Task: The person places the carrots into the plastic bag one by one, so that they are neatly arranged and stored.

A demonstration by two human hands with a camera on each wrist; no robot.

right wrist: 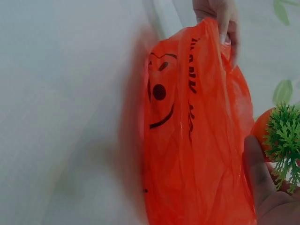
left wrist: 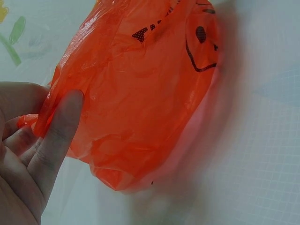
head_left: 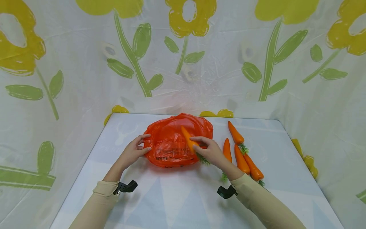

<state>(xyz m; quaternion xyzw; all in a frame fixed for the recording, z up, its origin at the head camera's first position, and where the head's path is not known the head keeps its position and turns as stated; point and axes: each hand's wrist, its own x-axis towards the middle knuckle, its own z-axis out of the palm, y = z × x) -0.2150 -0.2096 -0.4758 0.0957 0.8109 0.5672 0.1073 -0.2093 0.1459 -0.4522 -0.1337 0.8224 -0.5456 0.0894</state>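
A red plastic bag [head_left: 171,149] with dark print lies near the far middle of the table, its mouth spread wide. My left hand [head_left: 133,149] pinches the bag's left edge between thumb and fingers; in the left wrist view the thumb [left wrist: 61,126] presses on the film. My right hand [head_left: 213,152] holds an orange carrot [head_left: 187,138] near its leafy end, with the pointed tip over the bag's opening. In the right wrist view the green leaves [right wrist: 283,140] stand out beside the thumb, and most of that carrot is hidden.
Several more carrots [head_left: 242,160] lie on the table right of the bag, partly behind the right forearm. The pale table [head_left: 286,152] meets a flower-patterned curtain [head_left: 217,73] at the back and sides. A black wrist camera [head_left: 227,192] sits on the right wrist.
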